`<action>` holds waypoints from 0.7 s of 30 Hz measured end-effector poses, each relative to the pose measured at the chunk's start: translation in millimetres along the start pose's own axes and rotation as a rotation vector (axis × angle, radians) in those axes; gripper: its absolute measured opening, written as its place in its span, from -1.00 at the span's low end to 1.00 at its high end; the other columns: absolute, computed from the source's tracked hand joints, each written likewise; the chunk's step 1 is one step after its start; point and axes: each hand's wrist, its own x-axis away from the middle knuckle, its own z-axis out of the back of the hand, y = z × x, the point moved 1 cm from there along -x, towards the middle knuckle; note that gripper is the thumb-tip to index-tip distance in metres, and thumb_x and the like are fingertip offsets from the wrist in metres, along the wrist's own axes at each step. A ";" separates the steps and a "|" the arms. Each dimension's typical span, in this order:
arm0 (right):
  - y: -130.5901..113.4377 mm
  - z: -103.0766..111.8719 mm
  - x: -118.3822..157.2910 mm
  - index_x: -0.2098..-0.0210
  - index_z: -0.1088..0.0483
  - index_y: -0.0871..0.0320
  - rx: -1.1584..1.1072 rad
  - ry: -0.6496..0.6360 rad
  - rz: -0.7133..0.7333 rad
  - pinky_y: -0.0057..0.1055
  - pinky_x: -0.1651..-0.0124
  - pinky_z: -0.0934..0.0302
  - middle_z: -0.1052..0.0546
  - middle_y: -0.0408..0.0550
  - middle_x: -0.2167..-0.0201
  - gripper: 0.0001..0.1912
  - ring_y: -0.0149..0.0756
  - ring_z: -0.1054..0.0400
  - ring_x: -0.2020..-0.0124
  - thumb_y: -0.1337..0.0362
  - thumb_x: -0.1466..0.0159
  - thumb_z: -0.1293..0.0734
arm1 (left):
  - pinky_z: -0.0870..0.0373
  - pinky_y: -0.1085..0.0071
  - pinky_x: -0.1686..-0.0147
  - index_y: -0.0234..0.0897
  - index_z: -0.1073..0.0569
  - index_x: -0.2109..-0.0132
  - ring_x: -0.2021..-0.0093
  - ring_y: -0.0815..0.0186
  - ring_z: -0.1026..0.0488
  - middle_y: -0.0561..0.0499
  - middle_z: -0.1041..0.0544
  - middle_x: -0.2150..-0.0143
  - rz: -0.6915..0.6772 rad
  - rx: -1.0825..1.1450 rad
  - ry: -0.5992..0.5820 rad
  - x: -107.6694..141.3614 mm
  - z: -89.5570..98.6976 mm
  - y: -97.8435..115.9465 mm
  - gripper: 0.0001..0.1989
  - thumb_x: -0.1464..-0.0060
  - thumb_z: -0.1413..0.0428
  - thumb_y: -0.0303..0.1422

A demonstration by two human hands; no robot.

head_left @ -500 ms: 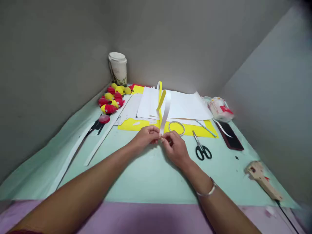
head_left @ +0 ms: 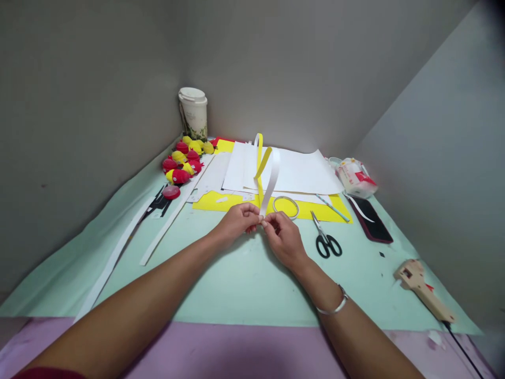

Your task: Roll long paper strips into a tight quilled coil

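Observation:
Between my two hands rises a long curling paper strip (head_left: 272,181), white on one side and yellow on the other. My left hand (head_left: 241,221) is closed, pinching the strip's lower end between thumb and fingers. Right beside it, my right hand (head_left: 286,237) pinches the same end, and the fingertips of both hands meet there. The very tip of the strip is hidden by the fingers. Just beyond my right hand lies a roll of tape (head_left: 296,213) on a yellow sheet (head_left: 209,201). Scissors (head_left: 327,239) with black handles rest to the right.
A lidded paper cup (head_left: 195,113) stands at the back left, near several red and yellow ornaments (head_left: 177,176). White sheets (head_left: 300,171) lie at the back. On the right are a phone (head_left: 373,223), a tissue pack (head_left: 357,176) and a glue gun (head_left: 424,289). White strips (head_left: 169,226) lie left.
Both hands keep their pinch on the strip's end, almost in place. The upper curl of the strip leans slightly more to the right. The camera view has shifted a little.

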 end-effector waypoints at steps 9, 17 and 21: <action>1.6 -0.3 -1.1 0.37 -0.34 0.14 0.016 0.006 -0.012 -0.41 0.30 -0.15 -0.39 -0.14 0.41 -0.93 -0.35 -0.26 0.39 0.34 -0.24 -0.23 | -0.23 0.48 0.53 -0.31 -0.36 0.32 0.55 0.45 -0.30 0.09 -0.39 0.54 -0.032 -0.028 0.003 -3.7 0.5 -5.4 -0.81 0.07 -0.20 -0.36; 3.4 -2.1 0.6 0.39 -0.33 0.13 0.047 0.018 -0.026 -0.42 0.33 -0.15 -0.39 -0.14 0.42 -0.94 -0.35 -0.27 0.41 0.36 -0.20 -0.23 | -0.21 0.48 0.54 -0.30 -0.36 0.33 0.56 0.44 -0.30 0.10 -0.39 0.54 -0.032 -0.061 0.016 -3.2 -1.8 -8.5 -0.83 0.07 -0.18 -0.36; 2.5 -1.8 1.1 0.40 -0.32 0.13 0.038 0.010 -0.061 -0.43 0.34 -0.14 -0.39 -0.15 0.43 -0.95 -0.37 -0.26 0.43 0.35 -0.19 -0.24 | -0.22 0.47 0.54 -0.30 -0.37 0.32 0.56 0.44 -0.31 0.09 -0.40 0.52 -0.041 -0.068 0.013 -2.9 -1.9 -10.3 -0.83 0.08 -0.19 -0.35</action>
